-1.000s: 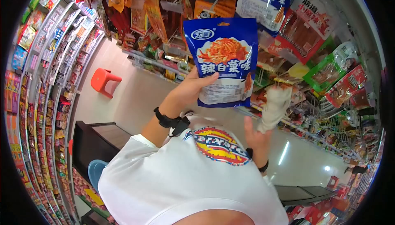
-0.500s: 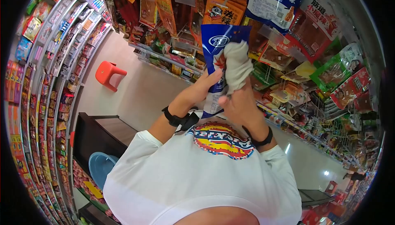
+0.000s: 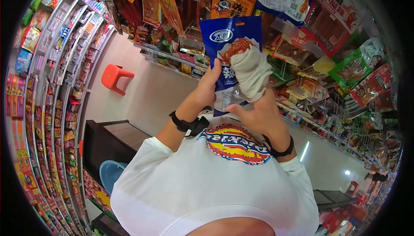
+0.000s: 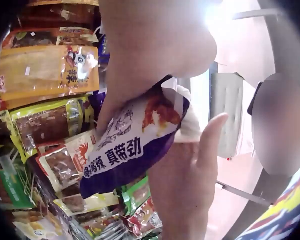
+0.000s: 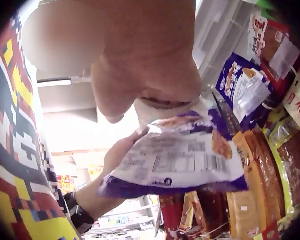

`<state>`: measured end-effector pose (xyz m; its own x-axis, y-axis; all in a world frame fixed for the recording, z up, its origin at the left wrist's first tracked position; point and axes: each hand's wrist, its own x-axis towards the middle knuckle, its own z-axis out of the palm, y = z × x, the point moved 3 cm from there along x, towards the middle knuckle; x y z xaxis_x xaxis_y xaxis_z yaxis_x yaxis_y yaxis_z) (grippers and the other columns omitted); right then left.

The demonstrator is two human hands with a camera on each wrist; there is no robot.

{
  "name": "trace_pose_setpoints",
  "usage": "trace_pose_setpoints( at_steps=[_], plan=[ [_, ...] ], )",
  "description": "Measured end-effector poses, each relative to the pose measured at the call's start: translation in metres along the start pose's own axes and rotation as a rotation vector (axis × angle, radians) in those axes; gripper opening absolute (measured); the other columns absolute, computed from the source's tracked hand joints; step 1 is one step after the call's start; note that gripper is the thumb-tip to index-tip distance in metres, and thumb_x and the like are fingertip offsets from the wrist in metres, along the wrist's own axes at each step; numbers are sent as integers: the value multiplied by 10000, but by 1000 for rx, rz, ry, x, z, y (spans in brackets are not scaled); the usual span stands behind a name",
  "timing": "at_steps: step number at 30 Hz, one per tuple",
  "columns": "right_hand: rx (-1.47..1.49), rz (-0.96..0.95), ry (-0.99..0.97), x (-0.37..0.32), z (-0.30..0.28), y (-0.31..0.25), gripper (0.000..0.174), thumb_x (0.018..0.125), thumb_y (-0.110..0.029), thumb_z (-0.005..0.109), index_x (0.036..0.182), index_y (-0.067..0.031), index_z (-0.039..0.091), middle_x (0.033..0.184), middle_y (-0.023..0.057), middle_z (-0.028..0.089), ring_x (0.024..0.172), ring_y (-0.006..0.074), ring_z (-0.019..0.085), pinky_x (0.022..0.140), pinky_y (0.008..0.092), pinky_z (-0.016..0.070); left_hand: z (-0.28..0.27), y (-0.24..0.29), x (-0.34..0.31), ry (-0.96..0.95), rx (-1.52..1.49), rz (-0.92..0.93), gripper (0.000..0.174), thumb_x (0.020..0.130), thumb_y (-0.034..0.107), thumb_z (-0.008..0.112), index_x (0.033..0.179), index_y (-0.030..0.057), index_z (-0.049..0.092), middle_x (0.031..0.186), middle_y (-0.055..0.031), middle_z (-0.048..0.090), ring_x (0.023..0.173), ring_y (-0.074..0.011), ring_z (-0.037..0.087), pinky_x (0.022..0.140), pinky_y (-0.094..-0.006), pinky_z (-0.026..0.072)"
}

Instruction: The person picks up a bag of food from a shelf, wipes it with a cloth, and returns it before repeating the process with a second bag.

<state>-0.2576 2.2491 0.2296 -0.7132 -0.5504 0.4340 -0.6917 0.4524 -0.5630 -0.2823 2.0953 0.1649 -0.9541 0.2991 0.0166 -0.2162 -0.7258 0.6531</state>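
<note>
A blue and white snack bag [image 3: 220, 48] with a food picture and Chinese characters hangs upright in front of the person's chest. My left hand [image 3: 205, 88] grips its left edge, thumb on the front. In my right hand [image 3: 261, 114] is a crumpled pale grey cloth [image 3: 251, 73], which lies over the right part of the bag's front and covers some of the print. The right thumb sticks out toward the bag's lower edge. From the right wrist view, the printed back of the bag [image 5: 175, 157] shows, with the cloth [image 5: 149, 114] behind its top edge.
Hanging snack packs [image 3: 233, 7] fill the rack just beyond the bag, including a similar blue bag [image 3: 284, 1]. Stocked shelves [image 3: 64, 42] line the left side. A red stool [image 3: 116, 78] stands on the aisle floor, with a blue basin [image 3: 111, 173] lower left.
The right hand has brought the cloth leftward from beside the bag onto its front. Since half a second ago the bag has turned to show more of its face.
</note>
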Motion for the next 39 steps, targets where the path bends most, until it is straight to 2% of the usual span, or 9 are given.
trace_pose_setpoints(
  at_steps=[8, 11, 12, 16, 25, 33, 36, 38, 39],
  plan=[
    [-189, 172, -15, -29, -53, 8, 699, 760, -345, 813, 1317, -18, 547, 1334, 206, 554, 1238, 384, 512, 1051, 432, 388, -23, 17, -6, 176, 99, 86, 558, 1040, 456, 386, 1413, 44, 434, 1343, -104, 576, 1206, -224, 580, 1042, -364, 450],
    [354, 800, 472, -98, -55, 56, 539, 831, -194, 733, 1289, 24, 551, 1352, 189, 543, 1274, 290, 493, 1049, 432, 381, -32, 17, -5, 209, 108, 119, 562, 1041, 453, 384, 1408, 30, 430, 1333, -113, 580, 1184, -233, 597, 1026, -370, 466],
    [388, 422, 677, -100, -54, 51, 572, 831, -168, 713, 1327, 39, 516, 1374, 206, 524, 1310, 294, 465, 1080, 418, 343, -35, 17, -5, 220, 104, 126, 562, 1041, 451, 384, 1408, 28, 429, 1330, -115, 581, 1180, -236, 600, 1020, -373, 472],
    [141, 261, 196, -83, -58, 46, 854, 671, -73, 538, 1489, 40, 321, 1513, 215, 390, 1406, 318, 370, 1178, 411, 191, -50, 19, -7, 264, 110, 141, 576, 1028, 457, 422, 1425, 40, 390, 1343, -120, 562, 1191, -245, 589, 1016, -391, 473],
    [271, 494, 424, -113, -33, 92, 676, 794, -27, 586, 1448, 5, 417, 1484, 165, 450, 1377, 306, 402, 1157, 375, 240, -50, 9, -2, 274, 126, 120, 593, 1022, 451, 451, 1450, 61, 327, 1371, -126, 529, 1213, -259, 569, 1034, -414, 454],
    [-466, 511, 48, -148, -19, 111, 548, 811, -125, 660, 1337, -41, 533, 1360, 191, 526, 1279, 398, 451, 1124, 412, 315, -51, -5, -2, 300, 91, 99, 582, 1011, 450, 480, 1429, 63, 360, 1339, -117, 555, 1179, -248, 594, 1001, -402, 482],
    [-1, 335, -244, -142, -6, 112, 368, 882, -208, 609, 1195, -14, 613, 1215, 183, 627, 1135, 382, 556, 998, 428, 422, -54, -5, -5, 341, 88, 94, 568, 1010, 448, 484, 1402, 43, 414, 1291, -120, 596, 1132, -246, 624, 969, -393, 504],
    [1103, 897, -407, -193, 43, 155, 362, 929, -297, 582, 1102, 14, 645, 1126, 216, 653, 1076, 377, 592, 929, 428, 472, -63, -6, -2, 437, 105, 121, 568, 1005, 453, 494, 1379, 27, 461, 1229, -124, 641, 1076, -246, 657, 935, -381, 525],
    [1098, 902, -392, -211, 58, 170, 362, 929, -297, 582, 1102, 14, 645, 1126, 216, 653, 1076, 377, 592, 929, 428, 472, -64, -6, 0, 425, 102, 112, 568, 1005, 453, 494, 1379, 27, 461, 1229, -124, 641, 1076, -246, 657, 935, -381, 525]
  ],
)
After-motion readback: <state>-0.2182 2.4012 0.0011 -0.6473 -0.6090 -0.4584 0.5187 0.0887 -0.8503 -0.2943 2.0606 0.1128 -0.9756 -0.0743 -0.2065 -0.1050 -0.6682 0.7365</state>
